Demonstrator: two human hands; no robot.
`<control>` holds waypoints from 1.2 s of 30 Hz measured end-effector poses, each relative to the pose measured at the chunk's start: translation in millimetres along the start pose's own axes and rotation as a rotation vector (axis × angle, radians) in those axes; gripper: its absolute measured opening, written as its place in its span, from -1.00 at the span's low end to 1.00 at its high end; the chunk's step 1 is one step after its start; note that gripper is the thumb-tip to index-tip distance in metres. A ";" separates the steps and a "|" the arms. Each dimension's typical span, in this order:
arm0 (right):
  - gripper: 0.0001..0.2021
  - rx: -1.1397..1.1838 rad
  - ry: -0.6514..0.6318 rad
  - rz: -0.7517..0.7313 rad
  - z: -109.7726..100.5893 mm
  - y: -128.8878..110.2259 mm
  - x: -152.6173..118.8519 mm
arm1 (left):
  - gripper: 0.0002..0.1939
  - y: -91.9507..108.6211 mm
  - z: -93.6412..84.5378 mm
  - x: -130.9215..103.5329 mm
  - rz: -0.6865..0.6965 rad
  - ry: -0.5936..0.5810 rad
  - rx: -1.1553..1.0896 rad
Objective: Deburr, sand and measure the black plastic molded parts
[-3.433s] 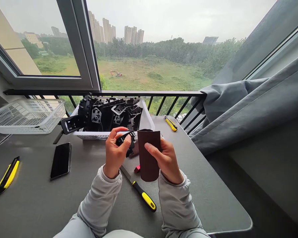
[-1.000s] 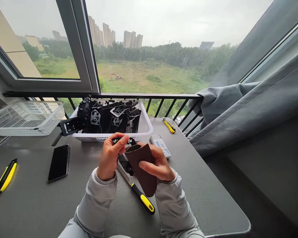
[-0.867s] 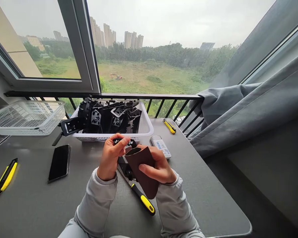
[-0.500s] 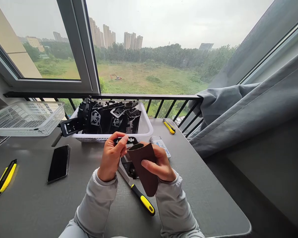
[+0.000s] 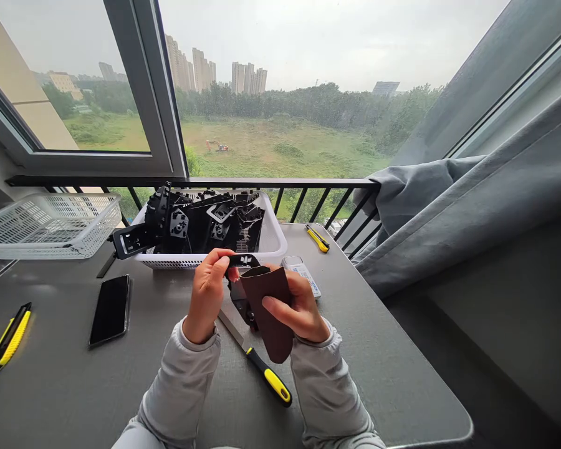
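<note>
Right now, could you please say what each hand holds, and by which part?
The left hand pinches a black part at its upper left end; the right hand grips a curled brown sheet by its right side.

the held part (image 5: 240, 299) has the phone (image 5: 110, 310) left and the loaded basket (image 5: 275, 236) behind.

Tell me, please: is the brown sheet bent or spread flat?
Bent: the right hand holds the brown sheet, its top edge visibly curved.
</note>
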State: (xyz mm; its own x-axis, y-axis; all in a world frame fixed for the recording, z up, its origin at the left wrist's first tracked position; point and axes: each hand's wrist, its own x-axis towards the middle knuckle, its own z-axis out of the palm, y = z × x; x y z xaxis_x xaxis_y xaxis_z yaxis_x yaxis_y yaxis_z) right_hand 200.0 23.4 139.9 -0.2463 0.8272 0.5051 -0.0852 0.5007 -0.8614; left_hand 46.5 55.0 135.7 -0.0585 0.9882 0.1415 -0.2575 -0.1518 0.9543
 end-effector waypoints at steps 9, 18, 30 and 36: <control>-0.78 -0.074 -0.035 0.008 1.3 -0.2 1.6 | -0.85 -0.6 -2.7 1.4 -0.031 -0.003 0.009; -0.67 0.075 0.118 0.132 -9.5 7.6 -7.2 | -0.75 6.6 -4.4 -3.1 -0.057 -0.190 -0.230; -0.68 0.174 0.296 0.218 -10.2 3.7 -12.6 | -0.63 6.0 -2.5 -5.6 -0.022 -0.188 -0.224; -0.74 -0.152 0.209 0.051 -7.6 -4.2 -5.9 | -0.59 1.8 -6.9 -4.2 -0.012 -0.201 -0.137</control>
State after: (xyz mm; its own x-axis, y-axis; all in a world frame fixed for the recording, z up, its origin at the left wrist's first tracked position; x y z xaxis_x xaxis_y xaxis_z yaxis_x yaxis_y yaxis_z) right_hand 209.2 18.3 141.0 -0.0408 0.8793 0.4746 0.0720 0.4763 -0.8763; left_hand 39.7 50.5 135.0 0.1349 0.9718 0.1934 -0.3865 -0.1282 0.9133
